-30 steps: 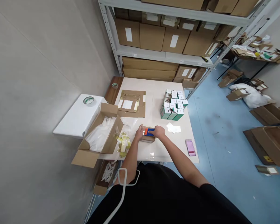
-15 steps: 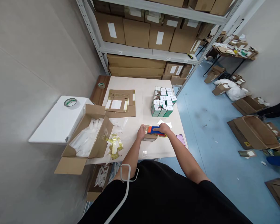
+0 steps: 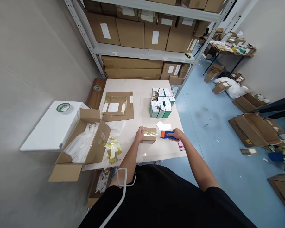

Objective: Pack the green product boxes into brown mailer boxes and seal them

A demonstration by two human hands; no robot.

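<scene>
A small cardboard box (image 3: 149,135) lies on the table (image 3: 142,110), with shiny tape across its top. My left hand (image 3: 139,134) grips the box at its left end. In my right hand (image 3: 178,134) is a blue and orange tape dispenser (image 3: 167,135), held just to the right of the box. Between the box's right end and the dispenser, whether tape still joins them is hard to make out. White paper slips (image 3: 163,126) lie just beyond the dispenser, and a pink-screened phone (image 3: 181,145) rests partly beneath my right wrist.
Green and white small boxes (image 3: 161,103) stand grouped at the back right. Flattened cardboard (image 3: 129,110) lies back left. An open carton (image 3: 71,172) with white bags and crumpled yellow tape (image 3: 113,148) sit at the left. Shelving (image 3: 133,52) stands behind the table.
My right hand has moved the tape dispenser right, off the box top, uncovering the taped surface. My left hand still holds the box's left end. The whole view has shifted slightly.
</scene>
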